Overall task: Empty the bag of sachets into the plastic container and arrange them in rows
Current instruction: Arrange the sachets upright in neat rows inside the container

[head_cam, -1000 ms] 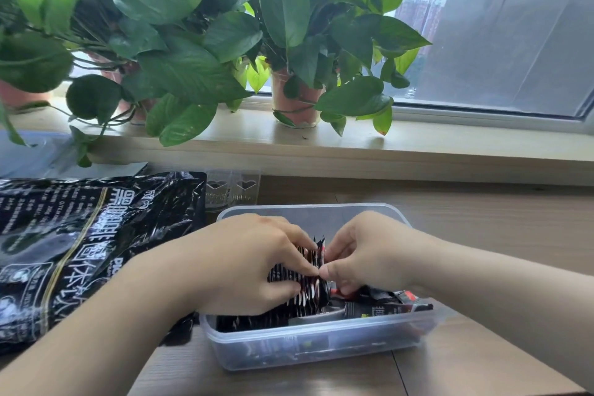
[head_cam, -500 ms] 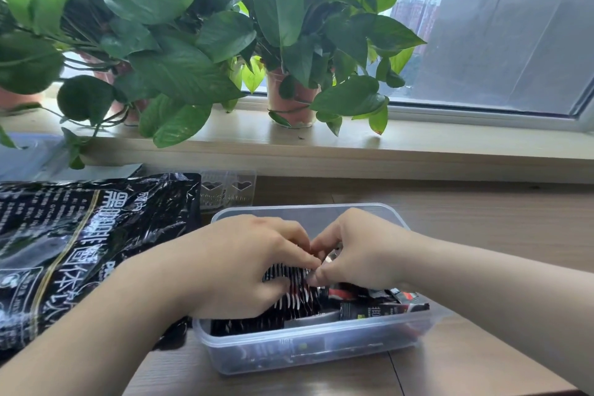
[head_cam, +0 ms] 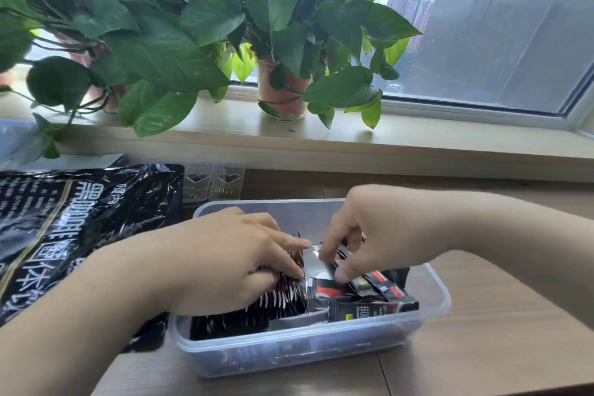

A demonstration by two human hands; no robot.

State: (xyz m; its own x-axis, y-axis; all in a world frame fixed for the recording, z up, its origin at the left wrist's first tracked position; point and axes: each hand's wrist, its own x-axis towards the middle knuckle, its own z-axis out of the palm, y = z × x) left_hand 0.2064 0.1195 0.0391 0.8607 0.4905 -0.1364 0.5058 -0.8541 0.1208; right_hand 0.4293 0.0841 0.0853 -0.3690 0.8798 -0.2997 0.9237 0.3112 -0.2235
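Observation:
A clear plastic container [head_cam: 440,299] sits on the wooden table, holding several black sachets. My left hand [head_cam: 225,264] lies over the left side and grips an upright row of sachets [head_cam: 283,299]. My right hand [head_cam: 363,235] reaches in from the right, its fingers curled around the top of a sachet [head_cam: 316,259] beside that row. Loose sachets with red marks [head_cam: 379,291] lie flat on the right side of the container. The large black bag [head_cam: 74,228] lies flat to the left of the container.
Potted green plants [head_cam: 279,87] stand on the window sill [head_cam: 418,141] behind the table. A clear plastic lid with heart cut-outs [head_cam: 213,185] lies behind the bag. Bare wooden table surface [head_cam: 498,331] lies right of the container.
My right hand has lifted and shifted right, away from my left hand, opening a gap between the two. The left hand stays on the row of sachets.

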